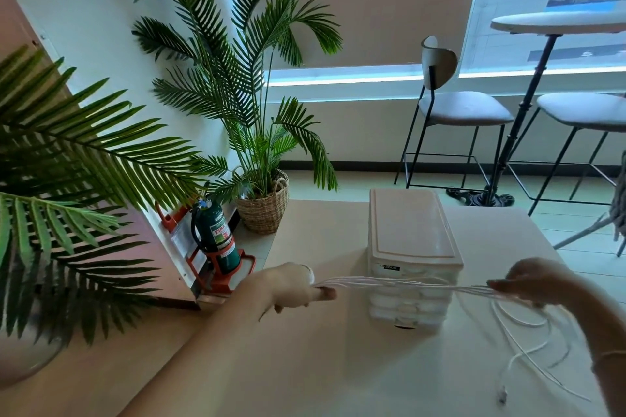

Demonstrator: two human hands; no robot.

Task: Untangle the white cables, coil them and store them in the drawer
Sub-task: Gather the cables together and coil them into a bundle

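Head view, step in hand: the person appears to be drawing several strands of the white cables (406, 284) taut between the two hands, low in the frame, so the step is judged to be straightening them before coiling
Head view, doing it well: the strands should be kept parallel and under light, even pull, with the loose tail fed in slowly so that no loop snags; a hard tug could tighten any knot left in the slack
Head view, left hand (298, 286): lower centre-left of the frame, fingers curled round the bunched end of the strands, thumb pointing right along them; a firm closed hold on the cables
Head view, right hand (531, 281): lower right, fingertips pinching the same strands from above; how tightly cannot be told, as the hand is blurred
Head view, cables: the span runs level across the front of the drawer unit (413, 257), seemingly just before it and above the table (321, 349); past the right hand the rest falls in loose loops onto the table at lower right, with a plug end (502, 395) near the bottom edge
Head view, drawer unit: centre-right, a white stacked box on the table; its drawers look closed, so one must be opened before storing
Head view, progress: judged early to middle, no finished coil being visible
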